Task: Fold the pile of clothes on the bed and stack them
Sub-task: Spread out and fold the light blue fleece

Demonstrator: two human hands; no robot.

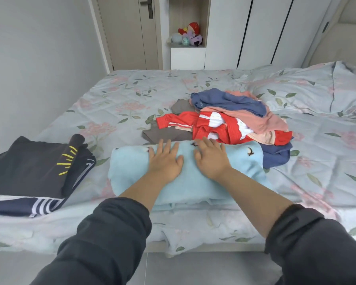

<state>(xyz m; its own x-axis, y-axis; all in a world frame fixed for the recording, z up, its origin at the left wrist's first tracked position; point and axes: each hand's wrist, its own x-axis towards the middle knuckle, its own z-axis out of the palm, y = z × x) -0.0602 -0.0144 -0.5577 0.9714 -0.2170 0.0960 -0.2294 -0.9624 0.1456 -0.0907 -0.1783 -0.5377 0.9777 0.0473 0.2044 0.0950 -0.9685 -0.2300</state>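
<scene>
A light blue garment (132, 171) with small bird prints lies folded on the floral bed (121, 95) near its front edge. My left hand (165, 160) and my right hand (211, 159) both press flat on top of it, fingers straight and spread. Just behind it sits the unfolded pile of clothes (234, 118): red and white, pink, blue and grey pieces tangled together. At the left, a stack of folded dark clothes (33, 171) with yellow marks and white stripes rests on the bed.
A pillow (317, 91) in the same floral fabric lies at the back right. A grey wall runs along the bed's left side. A door, a shelf with plush toys (188, 34) and white wardrobes stand behind. Grey floor shows below the bed edge.
</scene>
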